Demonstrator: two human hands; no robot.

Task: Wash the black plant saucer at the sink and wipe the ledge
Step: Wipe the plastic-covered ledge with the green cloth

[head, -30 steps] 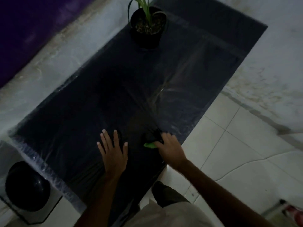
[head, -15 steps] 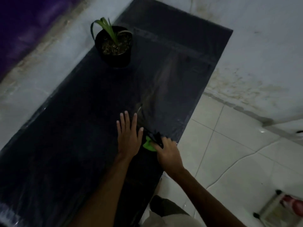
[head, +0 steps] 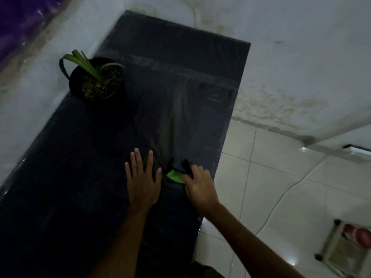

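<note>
While on one ledge (head: 80, 157), two hands (head: 143, 185) (head: 198, 187), one cloth (head: 174, 175).

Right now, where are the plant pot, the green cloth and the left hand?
plant pot (head: 75, 84): head view, its dark left wall.
green cloth (head: 175, 175): head view, its bright middle.
left hand (head: 143, 184): head view, back of the hand.

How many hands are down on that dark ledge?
2. The left hand lies flat on the ledge, fingers spread. The right hand, just beside it near the floor-side edge, grips a green-and-black cloth against the surface.
</note>
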